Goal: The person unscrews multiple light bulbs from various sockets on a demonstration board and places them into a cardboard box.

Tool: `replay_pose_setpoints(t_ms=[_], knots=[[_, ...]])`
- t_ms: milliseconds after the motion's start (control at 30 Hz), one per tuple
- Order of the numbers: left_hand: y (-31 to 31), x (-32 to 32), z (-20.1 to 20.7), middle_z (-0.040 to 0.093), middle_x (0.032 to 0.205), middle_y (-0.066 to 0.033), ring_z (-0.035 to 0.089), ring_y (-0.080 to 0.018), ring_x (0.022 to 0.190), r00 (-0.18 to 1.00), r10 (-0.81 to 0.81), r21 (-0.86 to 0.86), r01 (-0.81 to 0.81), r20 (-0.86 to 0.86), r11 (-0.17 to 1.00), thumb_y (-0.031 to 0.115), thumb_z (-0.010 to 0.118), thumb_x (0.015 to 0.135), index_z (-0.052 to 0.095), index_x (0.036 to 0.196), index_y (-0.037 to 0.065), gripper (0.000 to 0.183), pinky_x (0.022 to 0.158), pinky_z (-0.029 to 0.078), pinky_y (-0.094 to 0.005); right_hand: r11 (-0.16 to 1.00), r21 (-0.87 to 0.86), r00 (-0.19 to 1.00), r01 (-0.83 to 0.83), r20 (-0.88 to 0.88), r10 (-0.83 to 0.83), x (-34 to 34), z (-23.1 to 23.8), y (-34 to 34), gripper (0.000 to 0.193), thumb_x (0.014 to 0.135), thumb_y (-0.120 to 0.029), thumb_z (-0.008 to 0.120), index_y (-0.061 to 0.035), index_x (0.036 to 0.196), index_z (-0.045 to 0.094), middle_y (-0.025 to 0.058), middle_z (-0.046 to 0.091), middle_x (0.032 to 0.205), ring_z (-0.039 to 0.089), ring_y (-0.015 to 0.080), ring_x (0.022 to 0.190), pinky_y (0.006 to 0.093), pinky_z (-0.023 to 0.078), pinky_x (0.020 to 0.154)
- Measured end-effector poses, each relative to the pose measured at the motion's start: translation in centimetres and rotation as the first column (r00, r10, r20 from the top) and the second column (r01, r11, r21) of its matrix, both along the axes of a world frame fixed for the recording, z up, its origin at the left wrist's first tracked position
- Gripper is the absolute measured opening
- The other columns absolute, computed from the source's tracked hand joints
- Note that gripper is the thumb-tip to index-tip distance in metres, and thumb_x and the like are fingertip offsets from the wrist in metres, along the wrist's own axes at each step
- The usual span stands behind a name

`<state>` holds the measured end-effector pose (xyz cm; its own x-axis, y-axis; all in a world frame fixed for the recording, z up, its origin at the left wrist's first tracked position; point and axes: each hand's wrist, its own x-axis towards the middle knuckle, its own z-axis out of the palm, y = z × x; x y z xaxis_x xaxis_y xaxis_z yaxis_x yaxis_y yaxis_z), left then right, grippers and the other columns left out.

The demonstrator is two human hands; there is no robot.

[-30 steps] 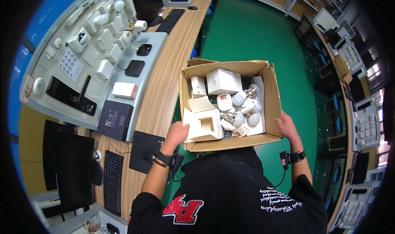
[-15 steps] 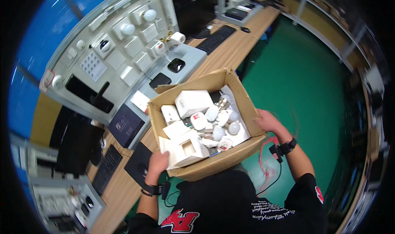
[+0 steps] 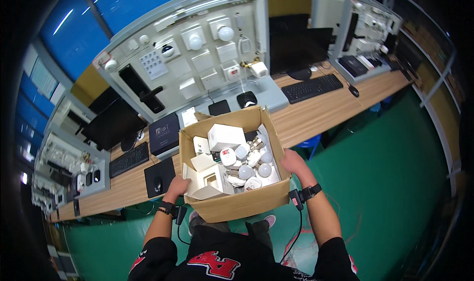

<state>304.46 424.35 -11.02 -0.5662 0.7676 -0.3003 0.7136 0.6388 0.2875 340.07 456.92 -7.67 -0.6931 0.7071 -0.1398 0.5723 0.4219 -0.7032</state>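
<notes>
Carton [image 3: 237, 207], brown cardboard, open-topped, white bulbs [image 3: 264, 170] inside

Brown open-topped cardboard box [image 3: 239, 209]: 1. Inside it, white cardboard cartons [image 3: 226, 138]: 3 (back edge, back left corner, front left corner). White round bulbs with metal bases [image 3: 264, 170]: at least 3; overlap hides exact count. White rounded-square plastic devices [image 3: 228, 157], red-marked: 2 visible. Wood-grain table [image 3: 316, 119]: black rectangular keyboards [image 3: 312, 88], 2 clear; black oval mice [image 3: 353, 91], 2 clear.
</notes>
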Motion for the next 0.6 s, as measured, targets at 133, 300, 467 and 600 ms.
replay_pose_setpoints(t_ms=[133, 300, 467, 600], knots=[[-0.1, -0.4, -2.0, 0.061, 0.092, -0.0335, 0.060, -0.0462, 0.089, 0.994, 0.107, 0.063, -0.108, 0.017, 0.992, 0.038, 0.055, 0.078, 0.065, 0.086, -0.008, 0.047, 0.080, 0.048, -0.0479, 0.999, 0.032, 0.999, -0.006, 0.042, 0.005, -1.8, 0.4, 1.8, 0.039, 0.078, -0.018, 0.053, 0.0029, 0.110, 0.059, 0.0300, 0.060, 0.105, 0.058, 0.0428, 0.102, 0.0462, 0.046, 0.088], [2.2, 0.3, -2.1, 0.061, 0.088, -0.0350, 0.059, -0.0475, 0.090, 0.973, 0.227, 0.099, -0.223, -0.034, 0.970, 0.037, 0.055, 0.079, 0.064, 0.082, -0.012, 0.050, 0.082, 0.048, -0.0482, 0.999, 0.040, 0.999, -0.034, 0.019, 0.033, -3.7, 0.6, 6.0, 0.040, 0.078, -0.018, 0.052, 0.0025, 0.111, 0.059, 0.0296, 0.061, 0.104, 0.058, 0.0433, 0.102, 0.0440, 0.047, 0.088], [2.1, 2.6, -0.5, 0.060, 0.090, -0.0352, 0.059, -0.0486, 0.091, 0.952, 0.259, 0.127, -0.281, 0.166, 0.951, 0.036, 0.053, 0.082, 0.064, 0.084, -0.012, 0.049, 0.086, 0.047, -0.0483, 0.992, 0.045, 0.988, -0.119, 0.103, 0.114, -2.7, -0.1, 7.0, 0.040, 0.080, -0.020, 0.053, 0.0044, 0.111, 0.057, 0.0295, 0.061, 0.106, 0.058, 0.0430, 0.103, 0.0447, 0.046, 0.088], [2.1, 3.6, 1.2, 0.060, 0.093, -0.0355, 0.059, -0.0480, 0.093, 0.848, 0.435, 0.154, -0.494, 0.302, 0.856, 0.033, 0.053, 0.082, 0.064, 0.091, -0.011, 0.047, 0.087, 0.046, -0.0481, 0.944, 0.302, 0.988, -0.133, 0.110, 0.104, -7.9, 7.4, 7.1, 0.042, 0.085, -0.023, 0.055, 0.0066, 0.114, 0.052, 0.0291, 0.062, 0.103, 0.059, 0.0432, 0.099, 0.0453, 0.047, 0.087]])
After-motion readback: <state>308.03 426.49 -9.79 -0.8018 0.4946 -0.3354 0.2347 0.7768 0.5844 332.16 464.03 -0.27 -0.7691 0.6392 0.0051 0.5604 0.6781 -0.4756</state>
